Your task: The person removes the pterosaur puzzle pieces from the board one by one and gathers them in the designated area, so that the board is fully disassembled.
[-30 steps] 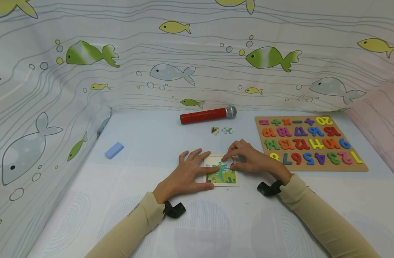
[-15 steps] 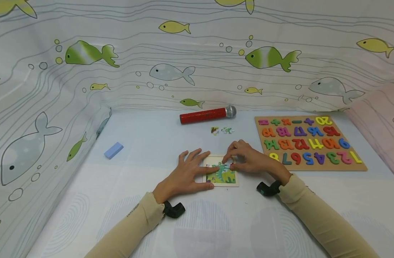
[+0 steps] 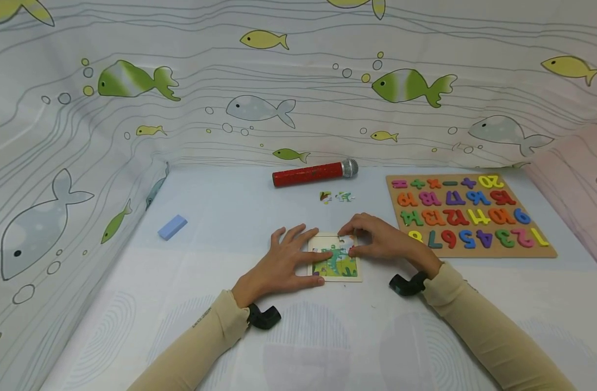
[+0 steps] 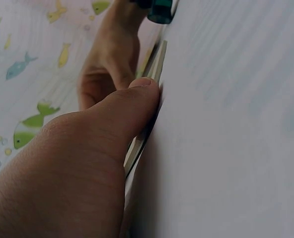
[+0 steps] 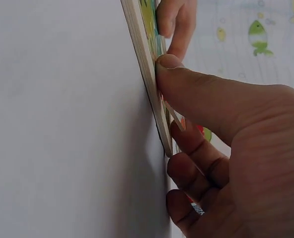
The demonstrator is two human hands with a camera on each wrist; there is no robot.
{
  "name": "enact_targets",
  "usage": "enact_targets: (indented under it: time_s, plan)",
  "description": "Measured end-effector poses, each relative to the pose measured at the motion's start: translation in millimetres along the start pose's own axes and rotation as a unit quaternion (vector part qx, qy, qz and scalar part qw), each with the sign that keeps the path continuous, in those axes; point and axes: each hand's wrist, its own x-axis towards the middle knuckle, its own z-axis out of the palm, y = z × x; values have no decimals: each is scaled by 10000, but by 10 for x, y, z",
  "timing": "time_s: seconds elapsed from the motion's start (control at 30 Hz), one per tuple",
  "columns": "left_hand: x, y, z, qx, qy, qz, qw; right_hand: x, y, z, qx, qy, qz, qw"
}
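Note:
A small jigsaw puzzle in a pale wooden tray point(image 3: 359, 276) lies in the middle of the table and shows a green dinosaur. My left hand point(image 3: 282, 266) rests on its left side with fingers spread, the index finger on the picture and the thumb at the front edge. At the far right corner, my right hand point(image 3: 376, 238) pinches a puzzle piece point(image 3: 347, 239) between thumb and index finger. The right wrist view shows that puzzle piece point(image 5: 175, 115) tilted, one edge raised off the tray. Two loose puzzle pieces point(image 3: 345, 197) lie behind the tray.
A red toy microphone point(image 3: 308, 175) lies at the back. To the right is a wooden number board point(image 3: 474, 253) with colourful numerals, close to my right hand. A blue block point(image 3: 173, 227) sits at the left. Fish-print sheeting point(image 3: 190, 141) rises behind the table.
My right index finger has shifted back toward the tray's far edge, and the corner puzzle piece under it now shows more. My left hand stays in place.

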Motion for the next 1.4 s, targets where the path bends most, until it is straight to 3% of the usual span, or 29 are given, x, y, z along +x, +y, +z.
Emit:
enact_targets:
  time_s: [0.4,0.77,1.17,1.4]
  plan:
    - [4,5,-10,46,-50,-23,10000,-11,53,-10,238,-66,60,9997]
    - [7,13,-24,-1,-106,-84,9999,-17,83,-11,259,200,-61,9994]
    - [0,1,-16,-5,-144,-70,9999,-25,85,-31,761,483,-311,9954]
    - [-5,9,-16,-9,-132,-53,9999,-30,99,-75,696,489,-81,9963]
